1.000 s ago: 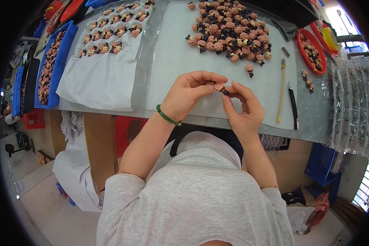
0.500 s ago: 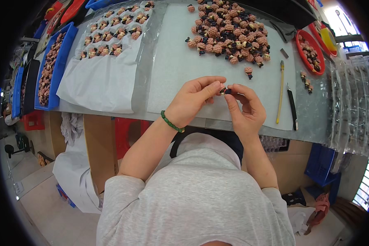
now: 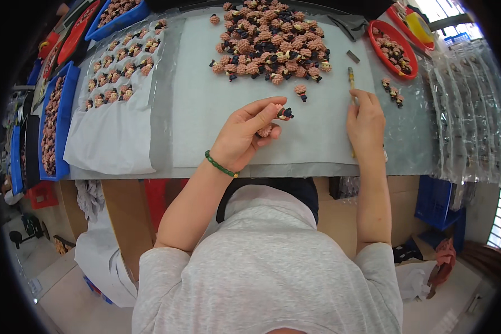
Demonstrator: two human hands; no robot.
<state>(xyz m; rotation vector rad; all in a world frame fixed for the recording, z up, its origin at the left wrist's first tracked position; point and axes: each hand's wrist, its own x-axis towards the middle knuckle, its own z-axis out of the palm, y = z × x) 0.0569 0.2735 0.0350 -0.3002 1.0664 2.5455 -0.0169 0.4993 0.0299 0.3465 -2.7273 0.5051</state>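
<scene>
My left hand pinches a small figurine with curly pink hair and a dark body between thumb and fingers. A second pink-haired figurine is tucked under the curled fingers of that hand. To the right, my right hand reaches down to the mat, its thumb and fingertips closed round a slim yellow-handled paintbrush. My right hand and wrist largely cover a black pen-shaped tool. One loose figurine lies on the white foam mat, between my hands and the pile.
A heap of figurines covers the mat's far part. Left are a white-paper-lined tray with rows of figurines and a blue bin. Right are a red bowl, a small grey block, several figurines and clear plastic trays.
My right hand has let go of the figurine and moved right to the paintbrush. My left hand keeps the figurine. The whole view has shifted, with the table appearing further left.
</scene>
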